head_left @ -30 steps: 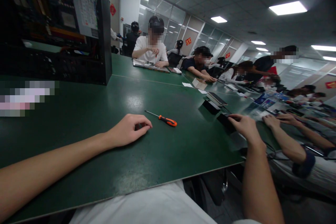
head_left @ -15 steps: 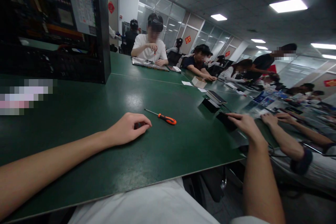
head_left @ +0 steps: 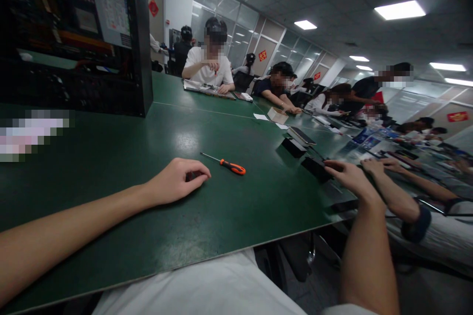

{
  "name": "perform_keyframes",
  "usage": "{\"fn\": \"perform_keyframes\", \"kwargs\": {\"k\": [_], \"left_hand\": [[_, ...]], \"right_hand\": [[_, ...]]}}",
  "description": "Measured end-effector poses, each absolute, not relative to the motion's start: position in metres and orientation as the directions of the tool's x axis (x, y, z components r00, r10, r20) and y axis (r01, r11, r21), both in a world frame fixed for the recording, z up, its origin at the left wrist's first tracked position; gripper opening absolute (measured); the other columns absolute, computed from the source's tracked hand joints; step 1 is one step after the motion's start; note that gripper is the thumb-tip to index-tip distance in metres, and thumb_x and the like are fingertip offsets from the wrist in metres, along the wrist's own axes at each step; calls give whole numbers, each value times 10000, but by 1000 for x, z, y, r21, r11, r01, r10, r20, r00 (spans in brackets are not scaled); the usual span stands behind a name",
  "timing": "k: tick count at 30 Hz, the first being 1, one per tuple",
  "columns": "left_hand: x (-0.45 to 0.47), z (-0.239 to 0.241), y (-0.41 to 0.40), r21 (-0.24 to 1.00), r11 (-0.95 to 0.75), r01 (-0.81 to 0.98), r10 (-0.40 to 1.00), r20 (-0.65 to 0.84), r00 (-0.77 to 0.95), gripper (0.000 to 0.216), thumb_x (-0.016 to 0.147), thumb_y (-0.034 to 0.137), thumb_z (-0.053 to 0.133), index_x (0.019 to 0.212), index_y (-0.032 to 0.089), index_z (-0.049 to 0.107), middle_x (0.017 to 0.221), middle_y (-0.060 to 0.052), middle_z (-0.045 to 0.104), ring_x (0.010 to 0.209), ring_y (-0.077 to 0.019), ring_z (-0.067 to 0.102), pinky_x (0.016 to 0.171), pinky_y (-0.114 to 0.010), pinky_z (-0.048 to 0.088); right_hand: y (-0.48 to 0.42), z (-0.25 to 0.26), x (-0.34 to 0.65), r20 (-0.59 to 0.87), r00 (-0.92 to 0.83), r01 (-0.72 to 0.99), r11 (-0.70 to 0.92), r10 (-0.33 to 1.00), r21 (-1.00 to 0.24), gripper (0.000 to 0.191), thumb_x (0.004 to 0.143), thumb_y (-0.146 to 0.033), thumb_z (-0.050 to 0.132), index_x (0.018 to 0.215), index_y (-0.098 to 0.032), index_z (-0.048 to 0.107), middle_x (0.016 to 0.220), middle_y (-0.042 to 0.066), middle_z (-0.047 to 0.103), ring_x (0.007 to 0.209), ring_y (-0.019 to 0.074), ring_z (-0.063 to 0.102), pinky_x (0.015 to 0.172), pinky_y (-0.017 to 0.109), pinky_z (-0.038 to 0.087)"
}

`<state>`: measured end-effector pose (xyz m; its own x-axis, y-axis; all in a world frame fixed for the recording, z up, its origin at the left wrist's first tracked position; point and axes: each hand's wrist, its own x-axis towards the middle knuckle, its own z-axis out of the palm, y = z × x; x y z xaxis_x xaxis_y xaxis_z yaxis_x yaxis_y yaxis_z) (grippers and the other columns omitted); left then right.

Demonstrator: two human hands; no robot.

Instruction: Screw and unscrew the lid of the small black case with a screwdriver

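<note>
My left hand [head_left: 183,179] rests on the green table [head_left: 221,211], its fingers curled and the thumb close to the fingertips. The inside of the grip is dark, and whether a small thing is in it I cannot make out. Just right of it lies a screwdriver [head_left: 233,167] with an orange and black handle, its shaft pointing up-left. My right hand [head_left: 349,178] reaches over the table's right side with fingers stretched forward. Its fingertips are at the edge of a black box [head_left: 315,168]; I cannot tell if they touch. A second black box [head_left: 293,147] stands just beyond.
An opened black computer case [head_left: 144,59] stands at the left. Beyond the boxes are a small light-brown box [head_left: 278,115] and white paper [head_left: 260,117]. A co-worker's hand [head_left: 373,166] is close beside my right hand. Another person [head_left: 209,66] works across the table.
The view has shifted slightly, moving the table things a little left. My right hand has moved slightly right relative to the black box. My left hand and the screwdriver stay put.
</note>
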<state>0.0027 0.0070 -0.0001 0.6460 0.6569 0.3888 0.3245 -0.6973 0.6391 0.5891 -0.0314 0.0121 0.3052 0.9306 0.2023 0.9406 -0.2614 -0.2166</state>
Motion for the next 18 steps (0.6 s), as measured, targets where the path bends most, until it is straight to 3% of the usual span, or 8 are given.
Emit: {"fn": "perform_keyframes", "kwargs": {"k": [12, 18], "left_hand": [[3, 0, 6, 628, -705, 329, 652, 390, 651, 185, 926, 273, 600, 933, 180, 759, 868, -29, 762, 722, -146, 668, 690, -241, 498], [1, 0, 7, 616, -716, 327, 640, 394, 660, 192, 936, 278, 594, 956, 180, 758, 886, -31, 763, 738, -147, 670, 702, -243, 500]], "right_hand": [[-33, 24, 575, 193, 340, 931, -300, 921, -208, 476, 788, -497, 560, 1067, -166, 758, 1119, 127, 767, 1048, 319, 701, 937, 401, 508], [-33, 24, 572, 221, 352, 933, -320, 910, -168, 446, 795, -483, 555, 1033, -178, 777, 1053, 119, 780, 998, 325, 708, 881, 394, 507]]}}
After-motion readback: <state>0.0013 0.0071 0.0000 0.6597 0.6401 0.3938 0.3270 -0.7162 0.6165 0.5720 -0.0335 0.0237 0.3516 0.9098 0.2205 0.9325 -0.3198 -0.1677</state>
